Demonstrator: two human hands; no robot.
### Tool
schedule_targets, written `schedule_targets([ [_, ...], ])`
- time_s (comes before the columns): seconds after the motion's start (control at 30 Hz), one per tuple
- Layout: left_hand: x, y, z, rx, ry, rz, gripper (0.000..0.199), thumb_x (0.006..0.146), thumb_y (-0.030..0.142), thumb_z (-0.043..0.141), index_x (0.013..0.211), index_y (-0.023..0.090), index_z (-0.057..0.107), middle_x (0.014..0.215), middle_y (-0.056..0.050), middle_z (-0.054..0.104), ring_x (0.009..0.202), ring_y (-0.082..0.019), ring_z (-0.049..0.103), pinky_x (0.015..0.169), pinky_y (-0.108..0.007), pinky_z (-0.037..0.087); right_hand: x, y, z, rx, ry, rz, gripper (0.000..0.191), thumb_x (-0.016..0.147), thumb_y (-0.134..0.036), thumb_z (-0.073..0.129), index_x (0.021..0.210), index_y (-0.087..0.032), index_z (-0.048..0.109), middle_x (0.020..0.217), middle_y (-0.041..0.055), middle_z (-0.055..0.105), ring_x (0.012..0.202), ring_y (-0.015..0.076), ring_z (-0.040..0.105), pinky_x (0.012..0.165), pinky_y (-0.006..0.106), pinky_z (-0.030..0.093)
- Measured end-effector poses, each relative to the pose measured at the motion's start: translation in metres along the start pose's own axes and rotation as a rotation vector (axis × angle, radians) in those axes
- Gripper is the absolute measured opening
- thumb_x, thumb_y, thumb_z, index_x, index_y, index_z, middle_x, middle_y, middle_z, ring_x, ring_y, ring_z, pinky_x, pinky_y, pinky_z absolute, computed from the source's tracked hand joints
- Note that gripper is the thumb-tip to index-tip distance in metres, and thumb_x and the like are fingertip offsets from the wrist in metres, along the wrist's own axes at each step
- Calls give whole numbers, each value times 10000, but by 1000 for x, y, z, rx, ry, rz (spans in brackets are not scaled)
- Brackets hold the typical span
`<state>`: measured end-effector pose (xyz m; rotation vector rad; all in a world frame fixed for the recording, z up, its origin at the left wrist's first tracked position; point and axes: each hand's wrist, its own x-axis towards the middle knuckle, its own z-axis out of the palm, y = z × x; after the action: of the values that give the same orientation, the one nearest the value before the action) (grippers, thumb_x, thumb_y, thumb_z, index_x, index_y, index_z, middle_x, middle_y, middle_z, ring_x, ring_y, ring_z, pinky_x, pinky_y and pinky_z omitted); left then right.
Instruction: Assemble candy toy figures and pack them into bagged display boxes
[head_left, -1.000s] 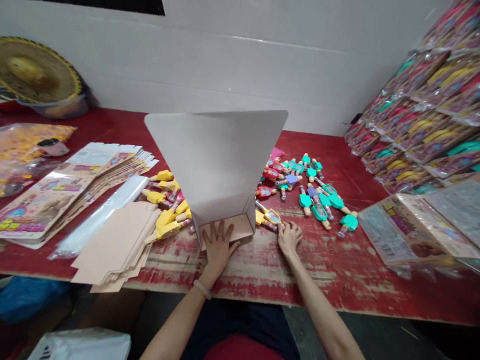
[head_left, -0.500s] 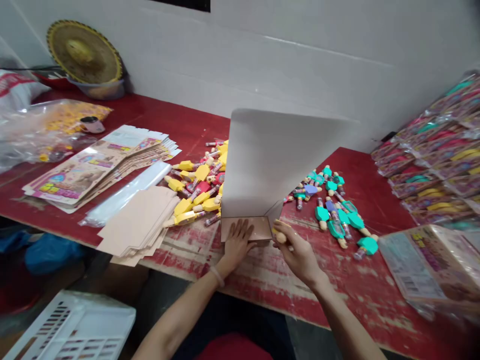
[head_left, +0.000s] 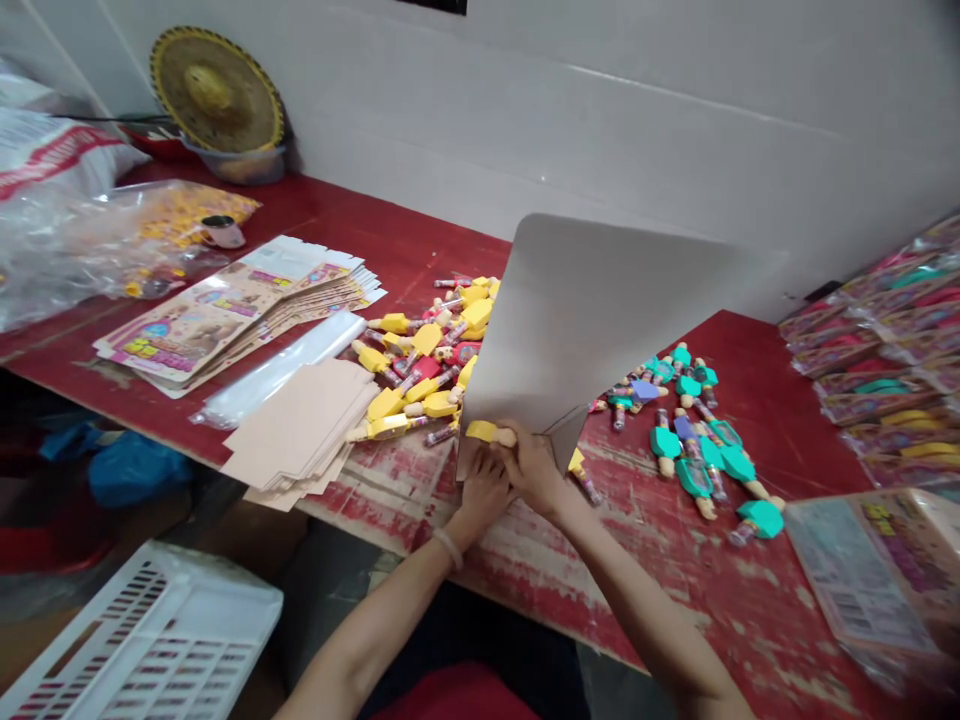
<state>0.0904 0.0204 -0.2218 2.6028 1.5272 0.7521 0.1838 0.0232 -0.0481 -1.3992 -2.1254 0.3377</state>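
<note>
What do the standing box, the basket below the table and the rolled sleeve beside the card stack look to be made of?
Box: likely matte cardboard, thin and creased. Basket: probably smooth white plastic, slotted. Sleeve: seemingly glossy clear film, wrinkled.

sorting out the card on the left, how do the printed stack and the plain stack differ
The printed stack carries colourful pictures and lettering, while the plain stack is bare tan. The printed stack lies back from the table's near edge; the plain stack reaches that edge. Both are flat, unevenly fanned piles.
</note>
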Motion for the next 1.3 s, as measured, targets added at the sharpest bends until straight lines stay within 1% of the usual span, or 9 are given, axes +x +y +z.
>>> schedule_targets([
  [0.13, 0, 1, -4, -7, -3, -10, 503, 908, 423, 596, 1293, 101, 630, 1326, -204, 619, 1280, -333, 543, 1114, -516, 378, 11, 12, 7, -92, -161, 45, 329, 979, -347, 511, 1284, -239, 573, 971, 90, 735, 891, 250, 681, 819, 318, 480],
  [0.4, 2, 9, -38, -276, 45, -41, 296, 900, 418, 615, 1035, 181, 727, 1076, -112, 728, 1127, -286, 619, 1029, -465, 457, 52, 11, 8, 240, -352, -55, 235, 981, -238, 449, 1188, -222, 558, 997, 28, 701, 901, 193, 653, 773, 266, 477],
  [0.5, -6, 9, -70, -537, 215, -36, 223, 958, 305, 496, 932, 200, 691, 930, -75, 712, 988, -223, 643, 947, -412, 499, 59, 18, 17, 305, -361, -45, 148, 970, -236, 465, 1059, -205, 580, 937, 17, 698, 852, 178, 644, 752, 261, 484],
  [0.6, 1, 2, -114, -636, 548, -323, 191, 967, 325, 478, 1028, 192, 600, 994, -95, 643, 978, -215, 609, 894, -383, 508, 48, 18, 29, 296, -275, -46, 153, 969, -259, 474, 1043, -197, 593, 958, 35, 700, 839, 182, 642, 750, 276, 494],
  [0.67, 22, -7, -142, -648, 691, -471, 365, 920, 376, 575, 1223, 185, 501, 1185, -125, 574, 1115, -229, 561, 991, -399, 464, 29, 16, 34, 280, -158, -68, 248, 964, -258, 468, 1178, -187, 571, 1052, 72, 698, 862, 189, 647, 770, 294, 509],
  [0.8, 77, -31, -168, -864, 448, -379, 641, 798, 385, 720, 1335, 180, 436, 1264, -122, 557, 1181, -231, 543, 1057, -405, 427, -22, 27, 26, 258, 164, -6, 435, 962, -261, 449, 1390, -186, 457, 1228, 128, 653, 861, 180, 657, 764, 296, 530],
  [0.93, 92, -46, -157, -1125, 132, -417, 531, 789, 442, 707, 1213, 176, 530, 975, -45, 642, 849, -170, 629, 747, -307, 555, -65, 83, 2, 146, 585, 399, 377, 968, -304, 387, 1275, -159, 551, 1103, 133, 681, 907, 218, 649, 822, 368, 518],
  [1.1, 81, -44, -143, -1365, 105, -620, 488, 779, 512, 706, 1111, 181, 568, 826, 9, 594, 577, -97, 543, 471, -203, 472, -92, 148, 9, -79, 410, 664, 345, 811, -448, 613, 968, -151, 691, 1005, 181, 675, 951, 306, 593, 869, 446, 466],
  [1.3, 95, -33, -140, -1345, 269, -733, 382, 751, 418, 690, 1042, 181, 619, 944, -28, 647, 752, -136, 593, 604, -226, 500, -133, 137, 2, 26, 413, 732, 578, 861, -681, 444, 801, -151, 666, 768, 141, 663, 725, 259, 605, 690, 388, 496],
])
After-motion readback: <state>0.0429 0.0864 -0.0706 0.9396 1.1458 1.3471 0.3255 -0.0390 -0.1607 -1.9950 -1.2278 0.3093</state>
